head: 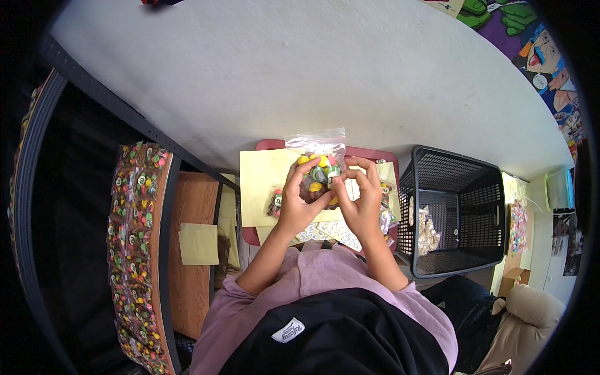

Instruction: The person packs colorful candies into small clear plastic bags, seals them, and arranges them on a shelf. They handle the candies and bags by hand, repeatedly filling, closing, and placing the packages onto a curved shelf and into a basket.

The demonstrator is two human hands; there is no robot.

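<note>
My left hand (300, 199) grips the left side of a clear zip bag (315, 176) filled with colourful pieces, yellow, green, pink and brown. The bag's zip top points away from me, towards the wall. My right hand (361, 194) is at the bag's right side, its thumb and index finger close together by a round white-and-green sticker (333, 177) on the bag. Whether these fingertips pinch anything is too small to tell. Another filled bag (275, 202) lies left of my left wrist, and several more (389, 206) lie right of my right hand. Sheets of round stickers (340, 233) lie below my hands.
A red tray or small table (251, 236) carries yellow paper (258, 187). Right of it stands a black plastic crate (480, 201) with pale pieces inside. At left, a shelf holds rows of filled bags (136, 243), near a wooden board (192, 290). A white wall (281, 84) rises ahead.
</note>
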